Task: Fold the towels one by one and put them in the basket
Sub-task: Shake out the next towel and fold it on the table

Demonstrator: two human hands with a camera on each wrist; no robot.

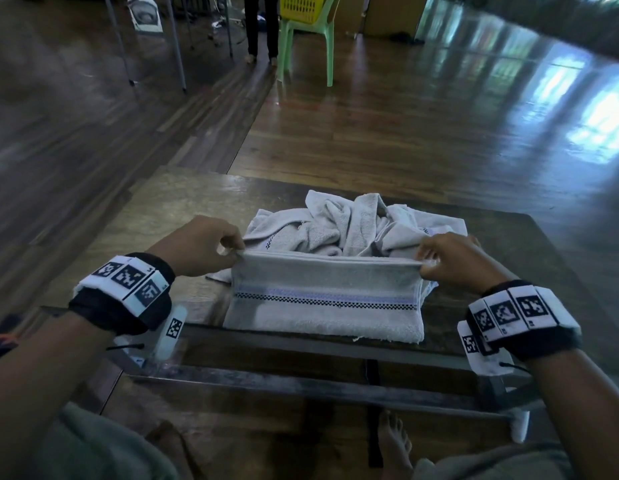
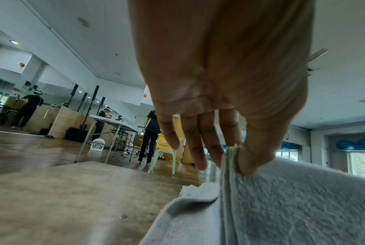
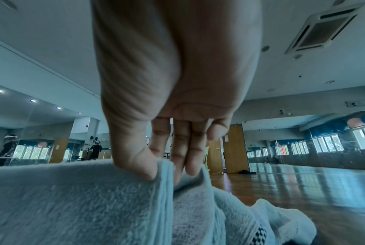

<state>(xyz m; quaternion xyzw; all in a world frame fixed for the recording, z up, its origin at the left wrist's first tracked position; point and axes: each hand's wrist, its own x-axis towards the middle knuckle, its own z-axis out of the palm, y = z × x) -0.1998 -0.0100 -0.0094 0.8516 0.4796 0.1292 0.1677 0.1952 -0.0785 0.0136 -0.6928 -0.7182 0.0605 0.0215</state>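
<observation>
A light grey towel (image 1: 325, 299) with a blue and black checked stripe is held up over the near edge of the table, its lower part lying on the top. My left hand (image 1: 232, 252) pinches its upper left corner between thumb and fingers (image 2: 231, 152). My right hand (image 1: 426, 263) pinches the upper right corner (image 3: 156, 167). Behind it lies a crumpled heap of more grey towels (image 1: 349, 226). A yellow basket (image 1: 301, 6) stands on a green chair far across the room.
The dark table (image 1: 155, 216) has bare top to the left of the towels. The green plastic chair (image 1: 303, 50) stands on the wooden floor beside a standing person's legs (image 1: 261, 29). Folding table legs (image 1: 176, 43) are at the far left.
</observation>
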